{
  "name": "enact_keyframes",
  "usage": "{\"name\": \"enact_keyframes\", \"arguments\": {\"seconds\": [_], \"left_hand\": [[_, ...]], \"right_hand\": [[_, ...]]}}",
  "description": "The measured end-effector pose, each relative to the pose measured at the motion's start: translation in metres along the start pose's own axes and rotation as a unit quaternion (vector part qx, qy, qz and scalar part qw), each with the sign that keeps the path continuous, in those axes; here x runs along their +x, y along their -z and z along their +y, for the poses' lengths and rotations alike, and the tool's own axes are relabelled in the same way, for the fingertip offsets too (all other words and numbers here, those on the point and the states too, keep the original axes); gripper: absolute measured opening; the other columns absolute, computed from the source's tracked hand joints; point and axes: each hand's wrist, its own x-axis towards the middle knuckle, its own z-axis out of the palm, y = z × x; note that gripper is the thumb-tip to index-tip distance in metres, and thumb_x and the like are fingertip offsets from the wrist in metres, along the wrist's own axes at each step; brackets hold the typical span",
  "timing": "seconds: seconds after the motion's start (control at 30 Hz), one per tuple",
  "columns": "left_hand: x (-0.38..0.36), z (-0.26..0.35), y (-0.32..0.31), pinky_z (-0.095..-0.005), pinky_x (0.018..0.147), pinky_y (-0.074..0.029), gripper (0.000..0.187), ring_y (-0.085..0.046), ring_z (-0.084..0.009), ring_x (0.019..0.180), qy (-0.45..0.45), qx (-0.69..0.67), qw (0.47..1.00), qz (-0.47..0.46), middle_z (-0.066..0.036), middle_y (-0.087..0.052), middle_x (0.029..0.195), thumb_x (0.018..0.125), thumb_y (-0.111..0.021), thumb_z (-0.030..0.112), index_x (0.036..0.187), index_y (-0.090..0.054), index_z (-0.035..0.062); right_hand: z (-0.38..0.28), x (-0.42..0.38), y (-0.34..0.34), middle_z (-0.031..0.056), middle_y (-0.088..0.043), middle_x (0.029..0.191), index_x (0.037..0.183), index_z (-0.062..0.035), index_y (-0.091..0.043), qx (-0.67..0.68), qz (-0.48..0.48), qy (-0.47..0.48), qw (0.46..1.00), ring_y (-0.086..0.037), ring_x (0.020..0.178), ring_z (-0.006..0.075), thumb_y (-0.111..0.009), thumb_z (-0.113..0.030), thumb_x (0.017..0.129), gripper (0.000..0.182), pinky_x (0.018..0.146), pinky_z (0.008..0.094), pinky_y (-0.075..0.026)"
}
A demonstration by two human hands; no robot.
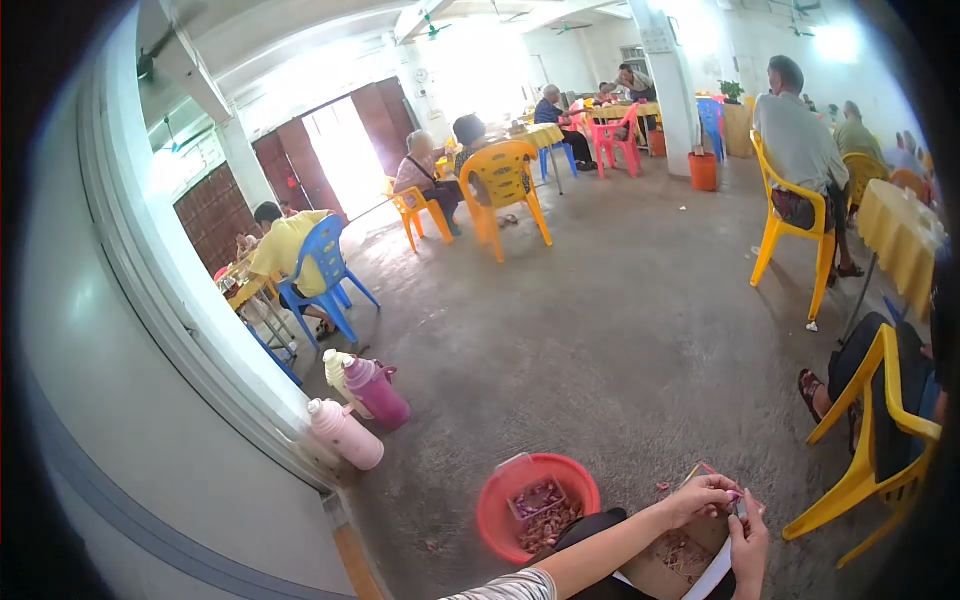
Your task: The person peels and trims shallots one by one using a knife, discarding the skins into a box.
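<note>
Over my lap, my left hand (700,499) is closed in a pinch on a small purple shallot (735,494). My right hand (748,550) is closed round a small knife (740,509), of which only a short grey part shows, against the shallot. Dry peelings (684,556) lie on a brown surface below my hands. A red basin (490,517) stands on the floor left of my left forearm. Unpeeled shallots (548,526) fill its lower part, and a clear plastic box (536,496) with purple peeled ones sits inside it.
Pink, magenta and cream thermos flasks (346,434) stand by the wall at left. A yellow chair (870,460) with a seated person is close on my right. Farther off, several people sit at tables with yellow cloths, and an orange bucket (703,172) stands by a pillar.
</note>
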Motion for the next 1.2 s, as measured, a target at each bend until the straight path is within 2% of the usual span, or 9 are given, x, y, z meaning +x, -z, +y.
{"name": "enact_keyframes", "arguments": {"seconds": [0.23, 0.33, 0.37, 0.47, 0.57, 0.73, 0.8, 0.9, 1.2], "left_hand": [[-0.006, 0.018, -0.001, -0.014, 0.05, -0.041, 0.026, -0.051, -0.0011, 0.057, 0.014, 0.076, 0.997, 0.007, 0.002, -0.063, 0.08, 0.088, -0.062, 0.021, 0.109, -0.062, 0.0059], [-0.003, 0.014, 0.001, -0.0142, 0.049, -0.039, 0.027, -0.051, -0.0016, 0.056, 0.011, 0.095, 0.995, 0.015, 0.001, -0.062, 0.079, 0.088, -0.061, 0.022, 0.11, -0.064, 0.0058], [-0.005, 0.017, -0.002, -0.0142, 0.049, -0.038, 0.027, -0.051, -0.0017, 0.056, 0.013, 0.097, 0.995, 0.016, 0.001, -0.062, 0.079, 0.088, -0.062, 0.022, 0.11, -0.064, 0.0058], [-0.006, 0.021, -0.005, -0.0144, 0.049, -0.039, 0.028, -0.051, -0.0017, 0.057, 0.009, 0.103, 0.995, 0.008, 0.001, -0.062, 0.08, 0.089, -0.062, 0.024, 0.111, -0.063, 0.0057], [-0.007, 0.024, -0.009, -0.0148, 0.053, -0.041, 0.03, -0.052, -0.0019, 0.061, 0.009, 0.103, 0.995, -0.005, 0.001, -0.062, 0.085, 0.089, -0.063, 0.025, 0.112, -0.062, 0.0058], [-0.004, 0.018, -0.007, -0.0197, 0.066, -0.049, 0.031, -0.058, -0.007, 0.081, -0.023, 0.064, 0.998, -0.013, -0.001, -0.061, 0.101, 0.088, -0.065, 0.022, 0.114, -0.06, 0.0058], [-0.006, 0.022, -0.002, -0.0247, 0.074, -0.052, 0.033, -0.06, -0.0126, 0.096, -0.03, 0.085, 0.996, 0.006, -0.004, -0.062, 0.108, 0.087, -0.066, 0.019, 0.117, -0.06, 0.0051], [-0.015, 0.032, -0.009, -0.0303, 0.076, -0.053, 0.034, -0.064, -0.017, 0.091, -0.015, 0.088, 0.996, 0.01, -0.009, -0.064, 0.108, 0.088, -0.063, 0.019, 0.117, -0.059, 0.0013], [-0.006, 0.031, -0.023, -0.02, 0.066, -0.055, 0.022, -0.064, -0.0112, 0.079, 0.009, 0.002, 0.996, 0.09, -0.008, -0.065, 0.1, 0.087, -0.062, 0.002, 0.109, -0.06, 0.0001]], "right_hand": [[0.01, 0.004, -0.002, -0.0049, -0.047, 0.069, 0.127, 0.0001, -0.055, 0.033, -0.022, 0.006, 0.999, -0.038, 0.058, 0.0037, -0.052, -0.002, 0.089, 0.038, 0.051, 0.0209, -0.03], [-0.004, 0.003, 0.002, 0.0126, -0.066, 0.108, 0.122, 0.005, -0.056, 0.061, -0.03, -0.046, 0.997, -0.058, 0.1, 0.0137, -0.054, -0.003, 0.089, 0.034, 0.089, 0.0266, -0.043], [0.0, 0.002, 0.002, 0.0122, -0.066, 0.108, 0.122, 0.0053, -0.056, 0.067, -0.035, -0.055, 0.996, -0.058, 0.1, 0.0138, -0.054, -0.003, 0.089, 0.034, 0.088, 0.0266, -0.044], [0.012, 0.002, 0.004, 0.0114, -0.066, 0.103, 0.122, 0.0036, -0.057, 0.106, -0.031, -0.075, 0.991, -0.058, 0.095, 0.0134, -0.053, -0.003, 0.09, 0.033, 0.084, 0.0263, -0.044], [0.016, 0.002, 0.004, 0.0042, -0.063, 0.084, 0.123, 0.0001, -0.058, 0.145, -0.006, -0.092, 0.985, -0.055, 0.071, 0.0083, -0.053, -0.004, 0.09, 0.033, 0.063, 0.022, -0.044], [-0.015, 0.004, 0.003, -0.0075, -0.041, 0.063, 0.123, -0.0057, -0.059, 0.286, 0.037, -0.175, 0.941, -0.03, 0.045, 0.0008, -0.053, -0.008, 0.092, 0.031, 0.039, 0.0178, -0.021], [-0.028, 0.003, 0.004, -0.0074, -0.042, 0.065, 0.124, -0.0064, -0.059, 0.331, 0.02, -0.2, 0.922, -0.033, 0.047, 0.0013, -0.052, -0.012, 0.093, 0.032, 0.041, 0.0175, -0.024], [-0.017, 0.0, 0.005, -0.0075, -0.041, 0.069, 0.13, -0.0072, -0.053, 0.428, -0.002, -0.216, 0.877, -0.03, 0.049, 0.0025, -0.054, -0.015, 0.094, 0.037, 0.044, 0.0185, -0.025], [-0.011, 0.0, 0.008, 0.0049, -0.061, 0.089, 0.138, -0.006, -0.044, 0.124, -0.005, -0.049, 0.991, -0.055, 0.079, 0.0098, -0.063, -0.014, 0.089, 0.053, 0.077, 0.0247, -0.045]]}}
